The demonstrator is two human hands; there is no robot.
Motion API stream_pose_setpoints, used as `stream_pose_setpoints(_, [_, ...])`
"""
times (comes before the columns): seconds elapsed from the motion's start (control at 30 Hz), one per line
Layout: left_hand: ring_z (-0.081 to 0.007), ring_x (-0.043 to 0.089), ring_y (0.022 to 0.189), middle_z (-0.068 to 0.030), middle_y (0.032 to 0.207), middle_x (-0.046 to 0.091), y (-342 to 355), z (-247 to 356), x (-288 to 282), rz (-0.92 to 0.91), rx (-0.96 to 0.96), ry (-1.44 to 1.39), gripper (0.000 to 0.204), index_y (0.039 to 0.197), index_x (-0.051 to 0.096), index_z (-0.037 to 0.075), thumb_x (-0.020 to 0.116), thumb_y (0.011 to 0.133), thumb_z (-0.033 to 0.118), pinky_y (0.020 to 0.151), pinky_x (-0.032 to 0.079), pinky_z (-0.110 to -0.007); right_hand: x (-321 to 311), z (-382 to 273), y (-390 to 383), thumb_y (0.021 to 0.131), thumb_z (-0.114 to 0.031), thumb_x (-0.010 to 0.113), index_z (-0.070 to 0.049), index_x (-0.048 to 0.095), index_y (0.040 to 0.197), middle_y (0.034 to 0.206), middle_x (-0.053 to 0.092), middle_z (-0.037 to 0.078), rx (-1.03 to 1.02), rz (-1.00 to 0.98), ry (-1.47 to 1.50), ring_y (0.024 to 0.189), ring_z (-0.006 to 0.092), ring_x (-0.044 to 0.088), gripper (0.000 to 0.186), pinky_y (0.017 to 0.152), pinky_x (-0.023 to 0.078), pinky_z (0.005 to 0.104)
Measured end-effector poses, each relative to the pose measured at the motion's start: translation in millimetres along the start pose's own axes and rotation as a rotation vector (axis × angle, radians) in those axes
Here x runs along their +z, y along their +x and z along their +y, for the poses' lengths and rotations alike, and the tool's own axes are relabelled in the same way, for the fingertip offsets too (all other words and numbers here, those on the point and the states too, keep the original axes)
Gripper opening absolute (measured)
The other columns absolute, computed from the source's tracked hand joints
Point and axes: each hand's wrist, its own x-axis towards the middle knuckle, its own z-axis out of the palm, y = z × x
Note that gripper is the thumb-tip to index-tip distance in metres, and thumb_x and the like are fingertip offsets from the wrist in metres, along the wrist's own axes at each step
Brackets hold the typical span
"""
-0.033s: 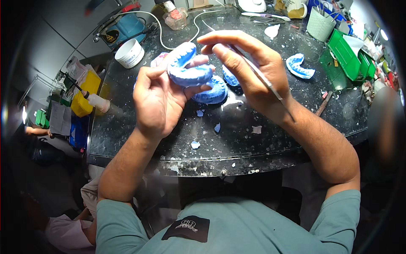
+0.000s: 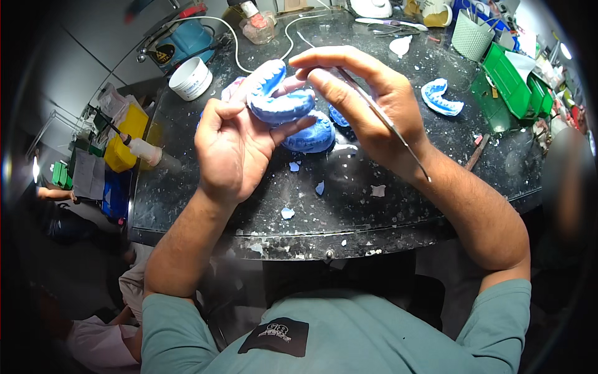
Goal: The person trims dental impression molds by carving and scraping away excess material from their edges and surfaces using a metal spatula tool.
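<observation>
My left hand is closed round a blue U-shaped dental model, tilted so its row of teeth shows. Close to its right side, my right hand pinches a slim metal dental carver. One end of that tool reaches back over my right wrist; the grip covers part of its shaft, and I cannot tell whether it touches the model. Beneath the hands, another blue dental model lies on the black table, with a further blue piece partly hidden by my right hand. A blue arch-shaped model lies apart at the right.
Blue and pale chips are scattered over the worn black table. A white tub and a glass jar stand far left. Green boxes and a tool holder line the right. A white cable crosses the back.
My right thumb and fingers have shifted slightly left and down, and the carver has turned a little with them. The model in my left hand has tilted slightly.
</observation>
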Motion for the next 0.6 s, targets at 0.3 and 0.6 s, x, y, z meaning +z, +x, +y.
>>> stream_pose_setpoints(0.3, [-0.0258, 0.049, 0.130, -0.0160, 0.144, 0.041, -5, -5, 11, -0.079, 0.007, 0.274, 0.065, 0.154, 0.011, 0.003, 0.045, 0.100, 0.015, 0.110, 0.040, -0.048, -18, 11, 6, 0.077, -0.027, 0.083, -0.009, 0.073, 0.104, 0.099, 0.072, 0.011, -0.196, -0.186, -0.322, 0.093, 0.0232, 0.069, 0.033, 0.085, 0.054, 0.0318])
stream_pose_setpoints(0.6, [-0.0249, 0.058, 0.115, -0.0169, 0.119, 0.061, 3, -7, 4, 0.105, 0.130, 0.503, 0.050, 0.142, 0.039, -0.004, 0.041, 0.105, 0.029, 0.098, 0.047, -0.038, -35, 15, 21, 0.085, -0.026, 0.075, 0.001, 0.074, 0.097, 0.088, 0.072, 0.007, 0.149, -0.057, -0.061, 0.085, 0.0112, 0.066, 0.029, 0.077, 0.051, 0.0256])
